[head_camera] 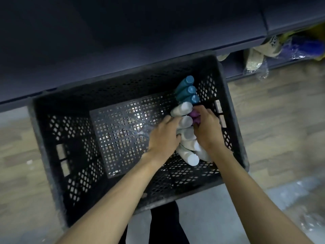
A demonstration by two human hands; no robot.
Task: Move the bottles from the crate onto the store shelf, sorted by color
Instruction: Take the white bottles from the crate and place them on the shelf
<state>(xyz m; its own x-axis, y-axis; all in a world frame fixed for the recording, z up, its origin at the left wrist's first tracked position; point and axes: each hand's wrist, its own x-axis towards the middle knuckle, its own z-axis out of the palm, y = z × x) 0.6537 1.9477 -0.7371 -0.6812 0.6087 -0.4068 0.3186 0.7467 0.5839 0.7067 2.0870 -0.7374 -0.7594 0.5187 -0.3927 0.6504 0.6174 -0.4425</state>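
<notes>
A black perforated crate (70,138) stands on the floor below me. Bottles lie in a row along its right side: three teal bottles (186,90) at the far end, several white bottles (182,110) nearer me, and a purple bottle (195,115) behind them. My left hand (163,138) curls around the white bottles from the left. My right hand (207,129) reaches over them from the right, its fingers on the purple bottle. How firm either grip is stays hidden by the hands. The dark store shelf (123,41) runs across the top of the view.
A lower shelf at the upper right holds bagged goods (260,55) and a blue packet (306,46). Wood-pattern floor (281,120) lies to the right of the crate. Clear plastic wrap (299,199) sits on the floor at the lower right. My dark trouser leg (165,224) is below the crate.
</notes>
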